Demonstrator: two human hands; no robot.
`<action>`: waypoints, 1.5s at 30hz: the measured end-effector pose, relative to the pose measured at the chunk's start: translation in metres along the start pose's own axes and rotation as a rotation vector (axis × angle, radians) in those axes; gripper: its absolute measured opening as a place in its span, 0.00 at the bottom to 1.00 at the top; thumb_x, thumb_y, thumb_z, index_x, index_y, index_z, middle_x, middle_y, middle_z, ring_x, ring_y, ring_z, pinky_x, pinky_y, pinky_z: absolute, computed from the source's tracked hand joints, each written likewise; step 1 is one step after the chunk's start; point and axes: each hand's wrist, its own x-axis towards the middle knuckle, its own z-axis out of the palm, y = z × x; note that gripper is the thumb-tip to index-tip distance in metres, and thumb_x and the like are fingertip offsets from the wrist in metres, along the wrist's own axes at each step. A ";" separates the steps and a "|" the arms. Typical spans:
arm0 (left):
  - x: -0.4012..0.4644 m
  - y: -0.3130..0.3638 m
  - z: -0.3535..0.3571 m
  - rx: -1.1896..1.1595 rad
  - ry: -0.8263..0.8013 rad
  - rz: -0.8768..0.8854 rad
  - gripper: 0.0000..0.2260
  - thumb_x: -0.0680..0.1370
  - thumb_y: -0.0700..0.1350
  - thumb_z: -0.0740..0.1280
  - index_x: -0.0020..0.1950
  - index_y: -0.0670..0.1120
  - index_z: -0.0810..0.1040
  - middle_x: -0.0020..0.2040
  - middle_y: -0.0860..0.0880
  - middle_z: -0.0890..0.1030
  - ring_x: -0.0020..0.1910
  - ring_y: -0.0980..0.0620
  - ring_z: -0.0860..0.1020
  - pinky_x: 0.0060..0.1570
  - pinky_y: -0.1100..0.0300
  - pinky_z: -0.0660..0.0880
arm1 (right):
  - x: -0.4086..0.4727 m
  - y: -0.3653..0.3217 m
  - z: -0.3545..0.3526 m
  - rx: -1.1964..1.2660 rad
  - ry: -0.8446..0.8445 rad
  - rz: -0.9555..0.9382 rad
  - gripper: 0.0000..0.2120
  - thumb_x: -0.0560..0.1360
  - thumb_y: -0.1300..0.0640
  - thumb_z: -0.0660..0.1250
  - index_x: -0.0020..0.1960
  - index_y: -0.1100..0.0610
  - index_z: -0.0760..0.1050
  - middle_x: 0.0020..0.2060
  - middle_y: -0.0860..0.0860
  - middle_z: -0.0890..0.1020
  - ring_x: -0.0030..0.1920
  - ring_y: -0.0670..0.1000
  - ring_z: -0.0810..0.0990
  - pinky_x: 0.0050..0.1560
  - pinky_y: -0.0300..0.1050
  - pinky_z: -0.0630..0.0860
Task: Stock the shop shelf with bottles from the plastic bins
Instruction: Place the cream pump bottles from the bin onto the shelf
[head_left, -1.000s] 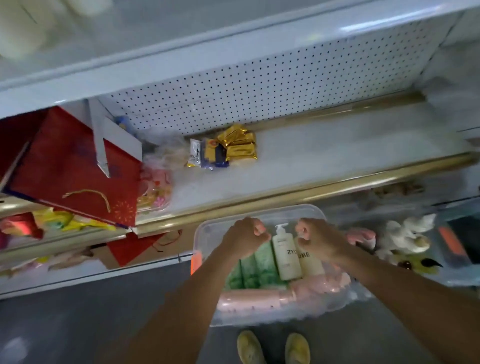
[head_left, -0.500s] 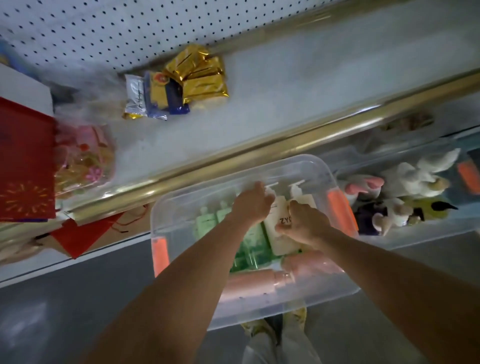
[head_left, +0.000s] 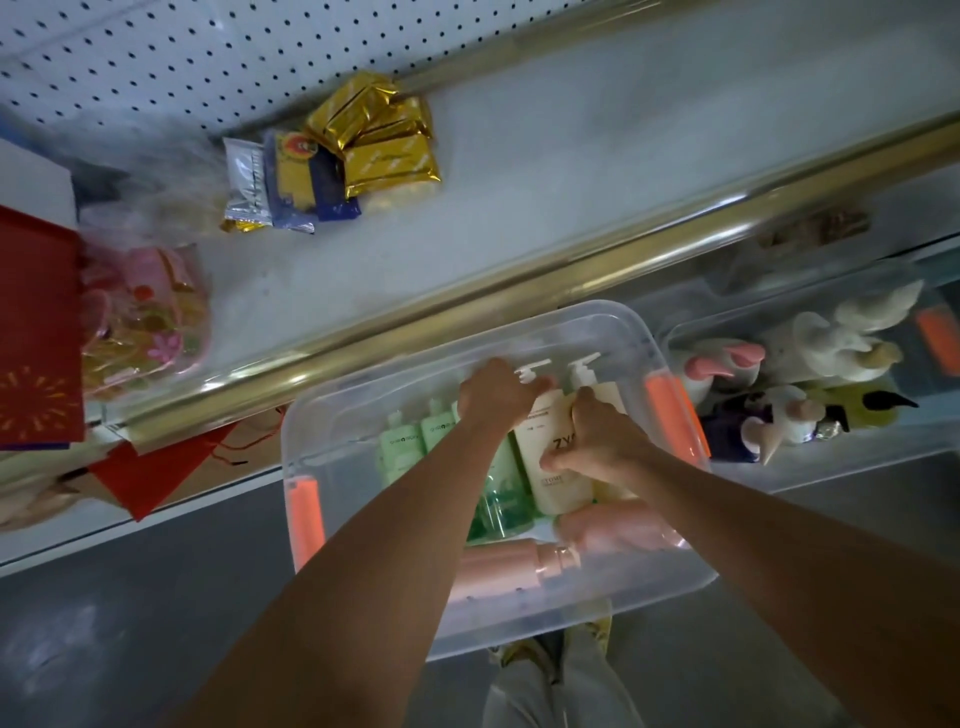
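Note:
A clear plastic bin (head_left: 363, 410) with orange latches stands on the floor below the shelf. Inside it stand cream pump bottles (head_left: 550, 467), green bottles (head_left: 410, 447), and pink bottles (head_left: 509, 566) lying at the near side. My left hand (head_left: 498, 395) curls over the neck of the left cream pump bottle. My right hand (head_left: 597, 441) grips the body of a cream bottle lettered "ZY". The white shelf (head_left: 571, 166) with a brass front rail lies above the bin, bare on its right part.
Gold and blue snack packets (head_left: 343, 156) lie at the shelf's back. A pink gift bag (head_left: 150, 322) and a red box (head_left: 36, 338) fill the shelf's left. A second clear bin (head_left: 810, 374) of plush toys stands to the right. My feet (head_left: 550, 644) are behind the bin.
The view has dropped and closed in on the bin. Both hands have gone down from the bin's rim onto the cream pump bottles.

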 end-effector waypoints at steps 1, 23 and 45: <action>-0.002 -0.001 -0.001 -0.035 0.012 -0.008 0.25 0.72 0.64 0.68 0.56 0.44 0.79 0.51 0.45 0.82 0.51 0.45 0.80 0.49 0.54 0.74 | -0.001 0.000 0.000 0.015 -0.006 0.004 0.45 0.65 0.52 0.78 0.73 0.61 0.57 0.56 0.53 0.78 0.56 0.54 0.79 0.55 0.51 0.78; -0.045 -0.002 -0.013 -0.452 0.020 0.149 0.17 0.75 0.51 0.70 0.62 0.46 0.78 0.55 0.49 0.82 0.53 0.52 0.79 0.50 0.61 0.73 | -0.018 0.012 -0.012 0.168 -0.089 -0.032 0.35 0.62 0.59 0.80 0.60 0.52 0.63 0.54 0.48 0.78 0.54 0.51 0.77 0.53 0.47 0.75; -0.197 0.022 -0.204 -0.850 0.170 0.352 0.10 0.77 0.41 0.69 0.58 0.43 0.76 0.41 0.47 0.79 0.30 0.63 0.80 0.35 0.66 0.77 | -0.168 -0.110 -0.086 0.146 0.063 -0.327 0.29 0.59 0.50 0.81 0.56 0.50 0.72 0.47 0.42 0.80 0.46 0.42 0.78 0.39 0.30 0.71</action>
